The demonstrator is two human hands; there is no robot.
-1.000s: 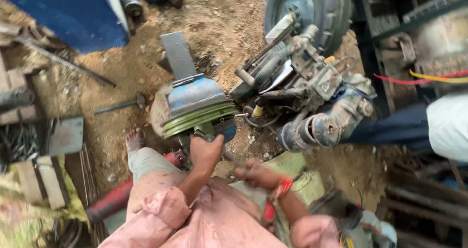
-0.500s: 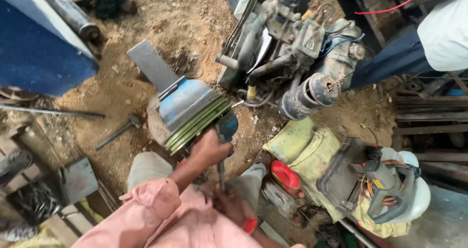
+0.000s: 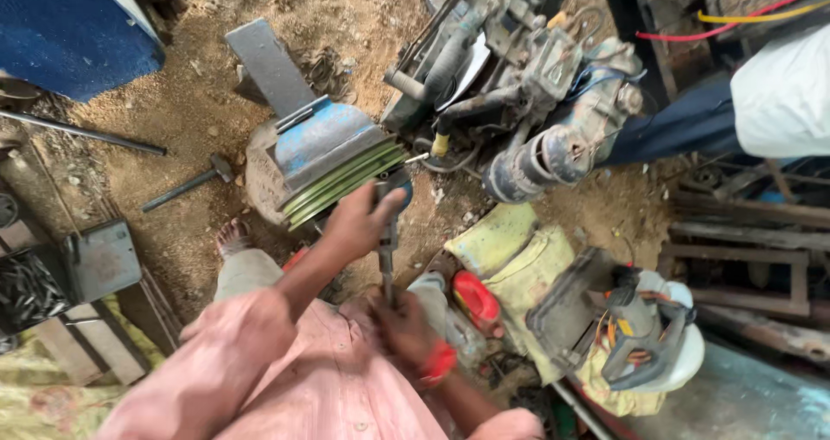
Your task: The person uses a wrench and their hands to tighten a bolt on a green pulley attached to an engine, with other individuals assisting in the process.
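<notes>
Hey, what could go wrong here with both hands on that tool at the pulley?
The tool, gripped by the left hand and right hand, could slip off the green grooved pulley and pinch fingers. The bare foot sits close beside that heavy part on loose dirt, so a shift might hurt it.

Pulley housing (image 3: 324,142): blue, with green grooved rim. Below it, sleeve (image 3: 285,362): pale pink; wristband (image 3: 439,362): red. Right of housing, cloth (image 3: 510,250): yellow-green; engine block (image 3: 527,77): grey

Worn painted metal pulley (image 3: 333,168), dusty.
</notes>
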